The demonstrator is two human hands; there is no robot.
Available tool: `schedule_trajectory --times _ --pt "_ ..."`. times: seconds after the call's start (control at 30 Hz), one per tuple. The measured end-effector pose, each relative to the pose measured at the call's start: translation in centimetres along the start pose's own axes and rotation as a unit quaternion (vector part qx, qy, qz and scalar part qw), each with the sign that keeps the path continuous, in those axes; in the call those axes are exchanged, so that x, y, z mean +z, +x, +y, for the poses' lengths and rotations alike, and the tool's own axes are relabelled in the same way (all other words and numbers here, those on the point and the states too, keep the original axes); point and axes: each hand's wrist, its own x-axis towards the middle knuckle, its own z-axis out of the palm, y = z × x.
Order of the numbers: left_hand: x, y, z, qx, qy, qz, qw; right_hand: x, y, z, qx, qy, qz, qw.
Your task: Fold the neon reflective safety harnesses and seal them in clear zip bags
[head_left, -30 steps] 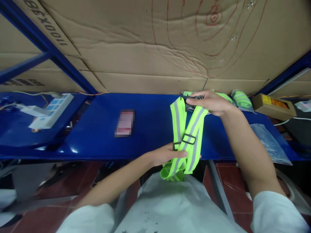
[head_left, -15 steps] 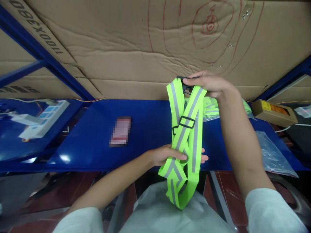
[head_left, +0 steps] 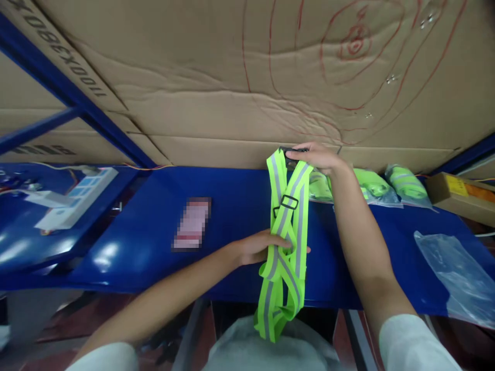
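Spanning both hands (head_left: 319,156) (head_left: 260,246), hanging below: neon straps (head_left: 300,226)

Left hand (head_left: 258,248): one. Right hand (head_left: 323,157): one. Reflective strap harness (head_left: 300,226): one. Slide buckles (head_left: 290,202) on the harness: two. Bagged rolls of reflective strap (head_left: 408,183): three visible; the right forearm (head_left: 359,232) covers part of the row, so the total cannot be confirmed. Flat transparent plastic bag (head_left: 458,273): one. Cardboard box (head_left: 462,198): one. Power strip (head_left: 79,201): one. Pixelated rectangular item (head_left: 192,224): one. Metal fastener clusters (head_left: 392,79) on the cardboard panel (head_left: 193,56): three.

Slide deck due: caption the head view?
Right hand grips black buckle, left hand neon-green reflective straps, at a blue table.
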Motion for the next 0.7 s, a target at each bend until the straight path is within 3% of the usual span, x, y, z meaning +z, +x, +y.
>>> schedule_trajectory --times 0.1,0.23,0.37,0.47,0.57,0.7 --pt "-0.2 -1.1 -0.5 -0.018 -0.081 0.001 0.997 0.4 1.0 1.5 -0.03 -0.091 -0.016 0.995" --pt "-0.6 -2.4 -1.4 -0.01 -0.165 0.016 0.986 2.2 2.6 3.8 -0.07 -0.25 -0.063 0.964" --pt "-0.7 -2.0 -1.3 -0.001 -0.182 0.031 0.983 4.4 3.5 5.8 -0.097 -0.372 -0.033 0.922" --pt "-0.4 -1.2 -1.0 -0.004 -0.18 0.041 0.983 5.0 3.5 6.5 -0.061 -0.431 -0.012 0.9" --pt "-0.2 -0.7 -0.8 -0.011 -0.196 0.042 0.98 4.7 2.8 5.7 -0.079 -0.471 0.006 0.879" --pt "-0.2 -0.6 -0.9 -0.007 -0.211 0.032 0.977 4.9 -1.9 1.2 -0.226 -0.423 0.038 0.876"
